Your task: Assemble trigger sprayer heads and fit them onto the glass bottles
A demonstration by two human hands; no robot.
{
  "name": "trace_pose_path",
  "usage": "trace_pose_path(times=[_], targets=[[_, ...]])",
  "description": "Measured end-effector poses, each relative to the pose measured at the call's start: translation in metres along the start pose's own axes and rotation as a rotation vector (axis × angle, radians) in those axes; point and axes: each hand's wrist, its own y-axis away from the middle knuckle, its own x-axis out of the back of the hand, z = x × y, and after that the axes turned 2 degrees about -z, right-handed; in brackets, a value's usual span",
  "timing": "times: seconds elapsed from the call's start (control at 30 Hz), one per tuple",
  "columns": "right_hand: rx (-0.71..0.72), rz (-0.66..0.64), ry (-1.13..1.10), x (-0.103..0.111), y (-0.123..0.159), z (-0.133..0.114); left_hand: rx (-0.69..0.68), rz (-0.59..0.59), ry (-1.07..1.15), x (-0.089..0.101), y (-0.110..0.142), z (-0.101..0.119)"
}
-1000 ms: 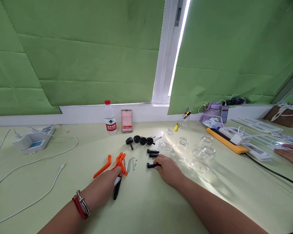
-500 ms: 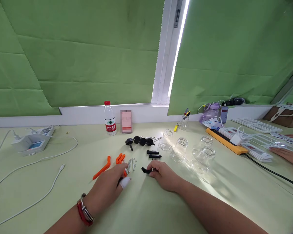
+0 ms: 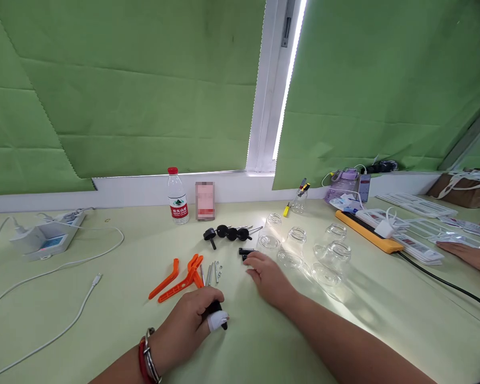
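Observation:
My left hand (image 3: 194, 322), its thumb wrapped in white tape, is closed around a black plastic part (image 3: 214, 308) over the near table. Much of that part is hidden by the fingers. My right hand (image 3: 270, 280) reaches to the small black ridged pieces (image 3: 246, 251), thumb and fingers apart, the fingertips covering one of them. Left of these lie silver bolts (image 3: 210, 273) with tiny nuts, and orange plastic handles (image 3: 184, 281). Behind them is a row of black round knobs (image 3: 232, 233) with metal rods.
Clear glass jars (image 3: 291, 248) stand upside down to the right. Further right are a yellow-edged power strip (image 3: 368, 232) and another person's hand (image 3: 466, 256). A water bottle (image 3: 178, 197) and a phone (image 3: 205, 201) stand at the back. White cables (image 3: 80, 314) cross the left.
My left hand has come away from the orange handles towards me, holding the black part. My right hand no longer holds its black piece and has moved to the ridged pieces.

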Motion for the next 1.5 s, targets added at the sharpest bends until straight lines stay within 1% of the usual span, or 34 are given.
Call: trace_pose_path(times=[0.07, 0.13, 0.2, 0.27, 0.37, 0.47, 0.67, 0.77, 0.87, 0.97, 1.1, 1.23, 1.33, 1.5], targets=[[-0.034, 0.044, 0.071, 0.004, -0.005, 0.013, 0.011, -0.019, -0.003, 0.001, 0.000, 0.001], [-0.055, 0.038, 0.116, 0.005, -0.008, 0.021, 0.007, -0.017, -0.007, 0.002, 0.000, 0.003], [-0.069, 0.015, 0.140, 0.005, -0.009, 0.025, 0.009, -0.007, 0.000, 0.003, -0.001, 0.004], [-0.075, -0.012, 0.151, 0.003, -0.009, 0.024, 0.027, -0.007, 0.030, 0.003, -0.001, 0.004], [-0.074, -0.043, 0.155, 0.001, -0.008, 0.020, 0.047, -0.045, 0.094, 0.003, -0.001, 0.004], [-0.060, -0.070, 0.149, 0.000, -0.007, 0.016, 0.045, -0.069, 0.110, 0.003, -0.001, 0.003], [0.038, -0.165, 0.172, -0.006, -0.002, 0.013, 0.017, -0.079, 0.087, 0.003, -0.003, 0.004], [0.094, -0.219, 0.186, -0.010, 0.001, 0.007, 0.013, -0.084, 0.072, 0.003, -0.004, 0.003], [0.126, -0.254, 0.080, -0.011, 0.003, -0.002, 0.007, -0.093, 0.052, 0.001, -0.003, 0.002], [0.104, -0.248, -0.081, -0.009, 0.005, -0.009, -0.006, -0.095, 0.047, 0.001, -0.002, 0.000], [-0.008, -0.230, -0.238, -0.001, 0.005, -0.005, -0.018, -0.090, 0.055, 0.000, -0.003, 0.000], [-0.130, -0.297, -0.391, 0.007, 0.004, 0.004, -0.054, -0.094, 0.036, -0.002, -0.003, 0.001], [-0.150, -0.317, -0.421, 0.009, 0.004, 0.006, -0.063, -0.099, 0.035, -0.001, -0.003, 0.001], [-0.154, -0.314, -0.422, 0.009, 0.004, 0.003, -0.050, -0.110, 0.047, 0.002, -0.005, 0.001]])
